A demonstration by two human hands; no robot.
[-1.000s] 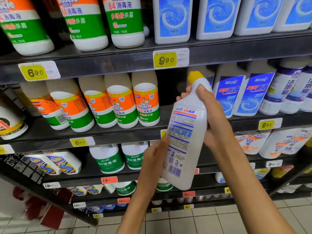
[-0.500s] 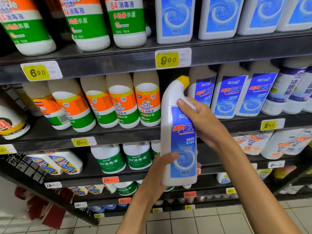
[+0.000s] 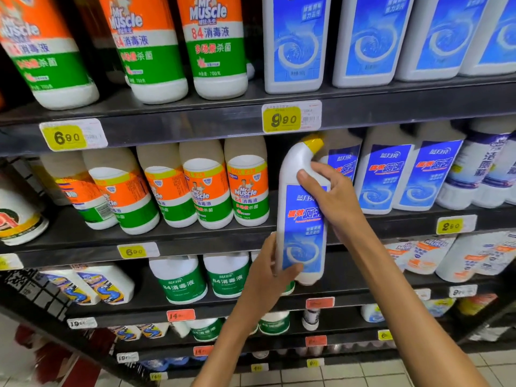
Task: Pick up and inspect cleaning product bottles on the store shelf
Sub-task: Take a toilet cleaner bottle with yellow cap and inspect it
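Before the middle shelf's front edge (image 3: 195, 241): right hand (image 3: 332, 196) wrapped around the shoulder of a white plastic angled-neck bottle with yellow cap and blue label (image 3: 303, 216); left hand (image 3: 269, 272) gripping its lower left side. Bottle upright, off the shelf, label facing the camera. Matching blue-labelled bottles (image 3: 388, 177) just right; orange-and-green disinfectant bottles (image 3: 206, 188) left.

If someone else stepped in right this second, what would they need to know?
Left hand: grip on the lower part of the white bottle, thumb across its blue front label.
Right hand: grip on the bottle's shoulder, below the yellow cap.
Bottle is upright, off the shelf, front label facing the person, in front of the matching bottles.
Done: one bottle picked up and held for inspection.
Left: finish looking, put it back, then check others.
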